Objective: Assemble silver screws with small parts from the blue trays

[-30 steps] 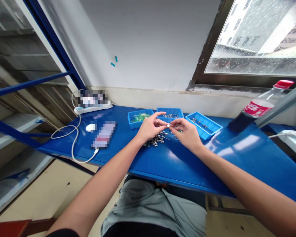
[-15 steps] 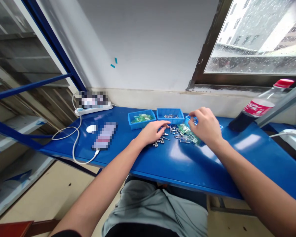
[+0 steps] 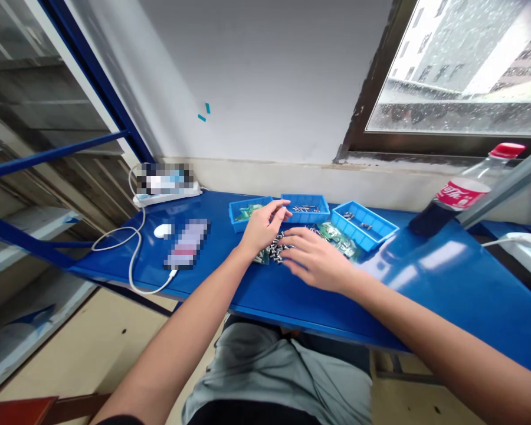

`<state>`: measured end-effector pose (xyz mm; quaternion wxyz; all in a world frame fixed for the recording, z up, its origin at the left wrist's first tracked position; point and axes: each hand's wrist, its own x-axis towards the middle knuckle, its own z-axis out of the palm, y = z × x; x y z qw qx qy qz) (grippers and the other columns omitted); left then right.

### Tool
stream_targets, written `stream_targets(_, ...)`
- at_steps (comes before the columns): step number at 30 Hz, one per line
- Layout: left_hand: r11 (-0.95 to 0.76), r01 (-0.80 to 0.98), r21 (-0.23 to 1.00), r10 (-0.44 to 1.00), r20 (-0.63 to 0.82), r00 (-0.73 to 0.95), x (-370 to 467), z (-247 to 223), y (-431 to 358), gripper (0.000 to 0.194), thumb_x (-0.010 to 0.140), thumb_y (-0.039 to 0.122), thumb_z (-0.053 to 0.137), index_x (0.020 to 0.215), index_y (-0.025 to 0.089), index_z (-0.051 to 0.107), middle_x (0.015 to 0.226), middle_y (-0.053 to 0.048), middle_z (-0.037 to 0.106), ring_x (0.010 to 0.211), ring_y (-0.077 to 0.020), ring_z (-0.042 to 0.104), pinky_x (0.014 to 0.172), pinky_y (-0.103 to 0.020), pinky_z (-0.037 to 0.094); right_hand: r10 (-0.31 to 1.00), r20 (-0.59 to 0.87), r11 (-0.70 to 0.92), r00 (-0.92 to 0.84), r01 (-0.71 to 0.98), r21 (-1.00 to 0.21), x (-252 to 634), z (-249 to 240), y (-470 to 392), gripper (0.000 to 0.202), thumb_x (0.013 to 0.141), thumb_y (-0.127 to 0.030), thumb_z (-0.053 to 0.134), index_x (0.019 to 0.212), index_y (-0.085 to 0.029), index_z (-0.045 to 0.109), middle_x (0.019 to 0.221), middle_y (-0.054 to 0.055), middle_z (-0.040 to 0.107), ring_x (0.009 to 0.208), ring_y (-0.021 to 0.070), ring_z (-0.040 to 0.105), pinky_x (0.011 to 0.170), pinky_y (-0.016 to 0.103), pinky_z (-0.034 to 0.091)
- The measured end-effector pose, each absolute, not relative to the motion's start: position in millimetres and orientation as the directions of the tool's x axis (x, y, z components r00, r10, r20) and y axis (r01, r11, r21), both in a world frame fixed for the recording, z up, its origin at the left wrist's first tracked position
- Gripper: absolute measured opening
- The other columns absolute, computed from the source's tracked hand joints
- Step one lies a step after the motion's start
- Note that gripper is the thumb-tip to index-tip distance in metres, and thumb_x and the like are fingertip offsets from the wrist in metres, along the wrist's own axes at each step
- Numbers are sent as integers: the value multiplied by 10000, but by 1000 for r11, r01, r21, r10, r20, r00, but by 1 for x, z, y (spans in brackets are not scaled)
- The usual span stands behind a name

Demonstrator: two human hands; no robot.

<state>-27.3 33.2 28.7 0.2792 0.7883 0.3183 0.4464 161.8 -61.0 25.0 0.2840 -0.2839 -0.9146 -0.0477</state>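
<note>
Three blue trays stand along the back of the blue table. The left tray (image 3: 237,222) holds green packets and is partly covered by my left hand (image 3: 265,225). Thin metal pieces lie in the middle tray (image 3: 307,216); small metal parts lie in the right tray (image 3: 366,232). My left hand hovers near the left and middle trays, fingers half bent; what its fingertips hold, if anything, is too small to tell. My right hand (image 3: 316,260) is spread at a pile of metal screws (image 3: 277,249). Green packets (image 3: 336,237) lie in front of the right tray.
A cola bottle (image 3: 454,198) stands at the right, by the window. On the left are a phone (image 3: 188,243) with a white cable (image 3: 138,260), a white round object (image 3: 163,231) and a power strip (image 3: 170,196). The table's front edge (image 3: 301,332) runs above my lap.
My right hand has moved left and nearer, from the right tray to the screws, and its fingers have spread. My left hand has risen slightly, back toward the trays.
</note>
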Motion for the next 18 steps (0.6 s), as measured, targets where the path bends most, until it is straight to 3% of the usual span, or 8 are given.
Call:
stream_targets(3,-638,243,731,752,523,401,-28,29,33,341,1074,364,489,1309,199,671,1046,-70,794,945,-184,751,837,-315,609,457,473,871,-754,487,-65,142,20,-74,296,1023,-318,602,1280,-217,709,1416,114,655,1430,354,473,1158,575,474)
stream_targets(7,-628,234,742,762,524,381,-28,31,33,327,1071,360,497,1286,199,682,1020,-63,798,937,-178,756,836,-307,608,482,420,857,-769,514,-41,137,13,-78,310,1048,-357,573,1258,-193,732,1439,145,641,1459,369,451,1186,579,442)
stream_targets(18,-628,227,744,758,519,395,-28,30,32,349,1071,389,495,1283,193,691,995,-64,798,928,-178,761,840,-303,612,557,372,816,-743,574,-76,133,13,-77,392,1059,-284,528,1418,-177,643,1408,135,673,1444,375,452,1190,624,401)
